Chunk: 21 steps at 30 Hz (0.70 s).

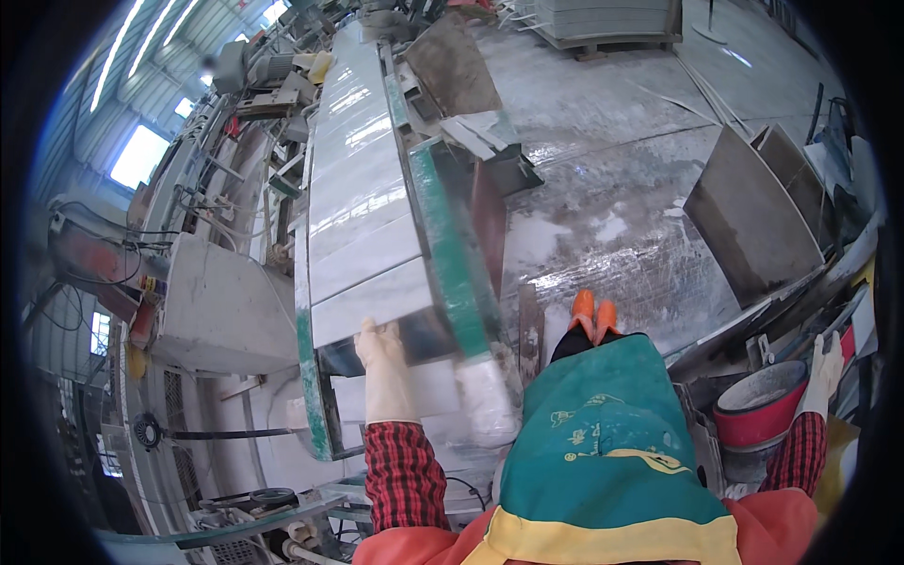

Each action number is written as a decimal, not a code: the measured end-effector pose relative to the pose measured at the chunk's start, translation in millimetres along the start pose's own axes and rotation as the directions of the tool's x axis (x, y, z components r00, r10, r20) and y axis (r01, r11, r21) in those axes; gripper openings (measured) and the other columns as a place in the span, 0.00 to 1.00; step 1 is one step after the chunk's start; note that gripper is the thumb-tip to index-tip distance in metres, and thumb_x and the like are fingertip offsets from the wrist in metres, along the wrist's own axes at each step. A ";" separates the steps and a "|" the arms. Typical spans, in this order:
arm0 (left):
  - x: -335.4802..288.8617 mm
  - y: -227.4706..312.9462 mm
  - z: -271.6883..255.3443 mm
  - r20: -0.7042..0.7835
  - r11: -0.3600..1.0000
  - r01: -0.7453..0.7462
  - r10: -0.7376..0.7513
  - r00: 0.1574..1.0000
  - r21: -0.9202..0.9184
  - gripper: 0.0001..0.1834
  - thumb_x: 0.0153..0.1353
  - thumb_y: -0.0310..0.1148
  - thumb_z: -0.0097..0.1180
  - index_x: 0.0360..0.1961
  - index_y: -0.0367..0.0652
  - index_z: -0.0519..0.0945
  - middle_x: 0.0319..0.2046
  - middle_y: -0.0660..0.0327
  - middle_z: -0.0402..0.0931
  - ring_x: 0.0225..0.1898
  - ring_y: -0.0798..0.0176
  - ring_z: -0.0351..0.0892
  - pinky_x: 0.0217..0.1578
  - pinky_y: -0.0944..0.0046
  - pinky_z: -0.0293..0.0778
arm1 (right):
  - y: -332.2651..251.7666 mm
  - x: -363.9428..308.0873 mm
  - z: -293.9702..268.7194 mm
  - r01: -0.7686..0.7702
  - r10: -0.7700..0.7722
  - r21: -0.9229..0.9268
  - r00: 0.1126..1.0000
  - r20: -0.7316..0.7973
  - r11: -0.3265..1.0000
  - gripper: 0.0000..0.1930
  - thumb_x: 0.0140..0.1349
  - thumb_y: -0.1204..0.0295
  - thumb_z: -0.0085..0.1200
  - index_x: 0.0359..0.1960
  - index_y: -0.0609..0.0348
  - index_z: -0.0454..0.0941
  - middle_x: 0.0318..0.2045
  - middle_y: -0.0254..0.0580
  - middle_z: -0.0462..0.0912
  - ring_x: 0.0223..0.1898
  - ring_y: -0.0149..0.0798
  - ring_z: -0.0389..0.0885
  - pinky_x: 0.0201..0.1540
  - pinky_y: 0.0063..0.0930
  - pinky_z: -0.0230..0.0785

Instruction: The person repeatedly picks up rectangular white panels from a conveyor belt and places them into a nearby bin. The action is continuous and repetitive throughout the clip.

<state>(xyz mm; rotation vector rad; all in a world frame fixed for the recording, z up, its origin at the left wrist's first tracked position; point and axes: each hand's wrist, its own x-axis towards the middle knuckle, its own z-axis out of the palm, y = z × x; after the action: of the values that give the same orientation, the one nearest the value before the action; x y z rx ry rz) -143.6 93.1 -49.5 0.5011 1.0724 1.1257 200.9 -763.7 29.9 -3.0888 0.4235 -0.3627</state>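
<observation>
Several glossy white stone slabs lie in a row on a long roller or belt bed with green side rails (443, 226). My left hand (381, 353), in a pale glove, is at the front edge of the nearest white slab (372, 299). Its fingers are curled over that edge, and the grip is partly hidden. At the far right my right hand (826, 367), gloved too, is held out beside a red bucket (761, 414). Its fingers are apart, and I see nothing in them.
Machinery and a pale box-shaped block (221, 301) stand left of the bed. Brown panels (753, 212) lean at the right. A stack of grey sheets (607, 21) sits on a pallet at the back. The floor (603, 169) looks wet.
</observation>
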 end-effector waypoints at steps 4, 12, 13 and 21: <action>44.0 -2.3 -15.3 0.061 0.996 0.074 -0.077 0.995 0.052 0.14 0.72 0.38 0.45 0.52 0.41 0.68 0.43 0.49 0.76 0.35 0.53 0.77 0.23 0.55 0.60 | 21.5 -1.2 22.9 0.024 -0.021 0.029 0.997 -0.076 0.999 0.34 0.68 0.46 0.46 0.69 0.54 0.63 0.67 0.51 0.67 0.67 0.53 0.65 0.69 0.41 0.55; 41.2 2.5 -7.4 0.100 0.997 0.065 -0.061 0.993 -0.037 0.20 0.69 0.25 0.46 0.59 0.28 0.63 0.58 0.43 0.66 0.58 0.37 0.71 0.57 0.34 0.76 | 11.9 -11.7 22.5 -0.056 0.057 0.023 0.996 -0.063 0.998 0.32 0.68 0.48 0.48 0.70 0.46 0.64 0.67 0.47 0.69 0.67 0.50 0.67 0.68 0.40 0.59; 46.3 4.9 -11.3 0.090 0.995 0.093 -0.090 0.992 -0.026 0.20 0.69 0.26 0.46 0.59 0.27 0.63 0.57 0.43 0.67 0.57 0.38 0.72 0.57 0.36 0.77 | 1.9 -14.7 16.8 -0.104 0.105 0.009 0.994 -0.040 0.995 0.32 0.68 0.49 0.49 0.70 0.47 0.64 0.67 0.46 0.69 0.67 0.49 0.67 0.68 0.39 0.58; -22.8 30.1 24.5 0.040 0.973 0.076 -0.087 0.995 0.217 0.13 0.70 0.33 0.50 0.47 0.34 0.70 0.42 0.51 0.79 0.34 0.52 0.81 0.33 0.63 0.82 | 2.7 -23.3 16.8 -0.022 0.022 -0.002 0.998 -0.066 1.000 0.31 0.67 0.52 0.51 0.69 0.49 0.64 0.67 0.45 0.68 0.67 0.47 0.67 0.69 0.38 0.58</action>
<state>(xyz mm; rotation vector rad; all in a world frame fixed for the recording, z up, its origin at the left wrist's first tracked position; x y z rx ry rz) -137.2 88.7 -5.1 0.6462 1.1685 0.9251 182.2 -760.6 8.1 -3.0790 0.4591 -0.4655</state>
